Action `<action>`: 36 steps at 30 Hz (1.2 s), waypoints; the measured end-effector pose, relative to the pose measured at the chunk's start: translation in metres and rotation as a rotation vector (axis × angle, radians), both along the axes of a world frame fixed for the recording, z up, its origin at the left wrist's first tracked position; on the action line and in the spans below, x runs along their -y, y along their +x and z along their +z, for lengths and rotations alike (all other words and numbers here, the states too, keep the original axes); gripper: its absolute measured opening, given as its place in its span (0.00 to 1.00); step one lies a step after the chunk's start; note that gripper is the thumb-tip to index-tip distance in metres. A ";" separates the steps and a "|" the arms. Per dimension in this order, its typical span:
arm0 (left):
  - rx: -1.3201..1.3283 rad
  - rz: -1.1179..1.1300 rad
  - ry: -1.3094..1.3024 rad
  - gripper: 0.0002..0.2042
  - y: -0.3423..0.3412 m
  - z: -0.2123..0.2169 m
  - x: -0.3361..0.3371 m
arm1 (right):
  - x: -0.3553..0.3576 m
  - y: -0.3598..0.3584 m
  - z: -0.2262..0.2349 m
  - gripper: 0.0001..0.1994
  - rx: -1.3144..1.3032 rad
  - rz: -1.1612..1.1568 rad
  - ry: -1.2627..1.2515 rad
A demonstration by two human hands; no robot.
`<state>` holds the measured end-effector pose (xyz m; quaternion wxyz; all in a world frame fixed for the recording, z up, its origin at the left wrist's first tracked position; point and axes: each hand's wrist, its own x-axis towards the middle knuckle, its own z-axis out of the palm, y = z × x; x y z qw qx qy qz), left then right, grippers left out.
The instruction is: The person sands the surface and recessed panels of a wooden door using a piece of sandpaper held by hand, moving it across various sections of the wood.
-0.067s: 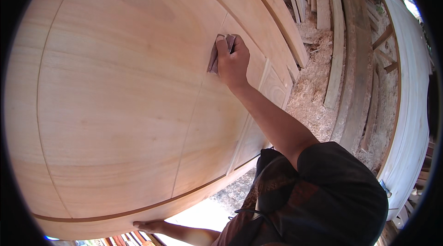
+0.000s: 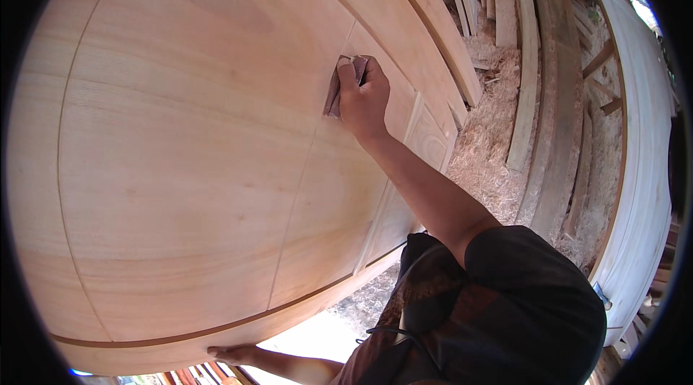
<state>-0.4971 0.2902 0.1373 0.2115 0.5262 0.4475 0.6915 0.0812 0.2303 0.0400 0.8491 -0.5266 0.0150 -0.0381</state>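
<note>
A large pale wooden panel (image 2: pixel 188 161) with thin grooves fills the left and middle of the head view. On its upper right part, my right hand (image 2: pixel 366 100) grips a folded piece of brown sandpaper (image 2: pixel 333 98), thumb on top and fingers curled round the far side. The paper lies against the wood beside a groove. Down at the panel's near edge, my left hand (image 2: pixel 232 355) rests against the rim with its fingers stretched out and holds nothing; part of it is hard to see.
Long boards (image 2: pixel 525 75) and wood shavings (image 2: pixel 487 143) cover the ground to the right. Beyond them stands another long, pale panel (image 2: pixel 639 161) on wooden supports (image 2: pixel 599 58). Wood strips (image 2: pixel 195 374) lie below the panel's near edge.
My right hand and the sandpaper have shifted very slightly toward me along the panel. My left hand stays at the edge.
</note>
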 end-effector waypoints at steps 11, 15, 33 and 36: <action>-0.058 0.078 0.055 0.55 -0.010 -0.006 -0.007 | 0.062 -0.075 -0.012 0.11 0.042 0.883 0.159; -0.076 0.138 -0.007 0.56 0.008 -0.009 0.000 | 0.110 -0.057 -0.021 0.06 0.041 0.871 0.096; -0.239 0.830 -0.086 0.59 0.112 -0.078 0.044 | 0.071 0.139 0.034 0.17 1.939 0.157 -0.569; -0.249 0.892 -0.018 0.63 0.107 -0.095 0.049 | 0.063 0.155 0.024 0.17 1.979 0.256 -0.474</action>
